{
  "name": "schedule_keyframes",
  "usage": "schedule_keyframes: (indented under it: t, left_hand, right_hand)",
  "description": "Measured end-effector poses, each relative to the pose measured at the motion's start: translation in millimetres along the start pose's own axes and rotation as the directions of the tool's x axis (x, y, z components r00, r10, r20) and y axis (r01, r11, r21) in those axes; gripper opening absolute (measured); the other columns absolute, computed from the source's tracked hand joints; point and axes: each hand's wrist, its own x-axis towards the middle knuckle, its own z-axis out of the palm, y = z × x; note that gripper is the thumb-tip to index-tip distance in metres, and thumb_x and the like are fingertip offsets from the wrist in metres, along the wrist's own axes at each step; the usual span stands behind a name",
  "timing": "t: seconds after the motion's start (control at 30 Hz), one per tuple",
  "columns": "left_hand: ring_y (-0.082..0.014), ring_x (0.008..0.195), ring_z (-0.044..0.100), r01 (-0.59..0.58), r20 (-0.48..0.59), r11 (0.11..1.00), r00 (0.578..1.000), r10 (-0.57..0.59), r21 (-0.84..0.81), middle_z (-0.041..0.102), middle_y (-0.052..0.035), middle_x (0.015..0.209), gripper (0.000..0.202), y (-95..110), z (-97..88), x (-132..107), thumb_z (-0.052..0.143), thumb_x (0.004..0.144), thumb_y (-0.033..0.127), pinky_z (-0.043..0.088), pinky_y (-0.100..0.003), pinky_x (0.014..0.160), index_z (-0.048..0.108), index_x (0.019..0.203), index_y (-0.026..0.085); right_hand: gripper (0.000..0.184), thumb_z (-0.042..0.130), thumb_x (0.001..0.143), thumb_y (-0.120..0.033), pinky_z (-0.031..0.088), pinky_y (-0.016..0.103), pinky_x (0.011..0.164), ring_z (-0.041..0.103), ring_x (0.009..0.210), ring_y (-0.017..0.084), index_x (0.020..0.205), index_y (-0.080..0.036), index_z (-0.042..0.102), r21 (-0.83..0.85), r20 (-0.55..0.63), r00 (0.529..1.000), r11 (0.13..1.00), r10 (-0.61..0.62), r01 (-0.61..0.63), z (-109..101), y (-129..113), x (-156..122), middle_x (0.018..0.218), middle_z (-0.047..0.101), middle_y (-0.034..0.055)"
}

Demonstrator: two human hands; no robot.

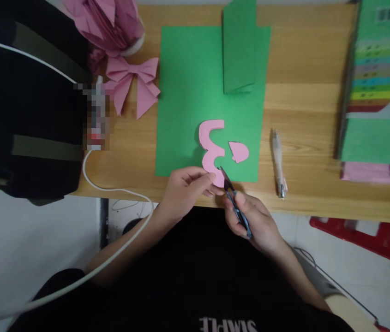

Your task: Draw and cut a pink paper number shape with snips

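My left hand (pixel 191 185) pinches the lower end of a pink paper cutout (pixel 205 133), shaped like a curvy 3 turned backwards. In my right hand (pixel 250 216) is a pair of small thread snips (pixel 238 213) with bluish handles. Their dark blades point up and left, at the cutout's lower inner curve; whether they touch the paper I cannot tell. A pink paper scrap (pixel 239 152) lies just right of the cutout on a green sheet (pixel 184 92).
A folded green paper (pixel 239 50) rests on the sheet's upper part. Right of it are a clear pen (pixel 278 161) and a pack of coloured paper (pixel 381 133). A pink paper bow (pixel 133 83), a white cable (pixel 125 190) and a black bag (pixel 35 115) are to the left.
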Motion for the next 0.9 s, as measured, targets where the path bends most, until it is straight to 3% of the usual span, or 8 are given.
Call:
schedule_keyframes:
  t: [0.47, 0.9]
  left_hand:
    - [-0.0113, 0.061, 0.072, 0.014, 0.002, 0.999, 1.000, -0.014, -0.033, 0.078, -0.0018, 0.067, 0.015, 0, -0.9, 0, 0.070, 0.081, 0.027, 0.056, -0.019, 0.061, 0.071, 0.070, 0.016]
    - [-0.0098, 0.066, 0.074, 0.034, 0.017, 0.998, 0.999, -0.033, -0.051, 0.079, -0.0012, 0.072, 0.014, 1, -3.5, -2, 0.071, 0.083, 0.025, 0.057, -0.016, 0.065, 0.074, 0.072, 0.018]
  right_hand:
    - [0.047, 0.051, 0.097, -0.063, 0.017, 0.021, 0.035, 0.024, 0.035, 0.006, 0.078, -0.019, 0.051, -0.037, -0.011, 1.000, 0.999, -0.016, 0.015, 3, -5, -1, 0.041, 0.040, -0.0100]
    - [0.047, 0.045, 0.100, -0.060, 0.023, 0.023, 0.040, 0.030, 0.040, 0.006, 0.075, -0.020, 0.050, -0.203, -0.033, 0.996, 0.977, -0.078, 0.070, 8, -10, -4, 0.043, 0.041, -0.0094]
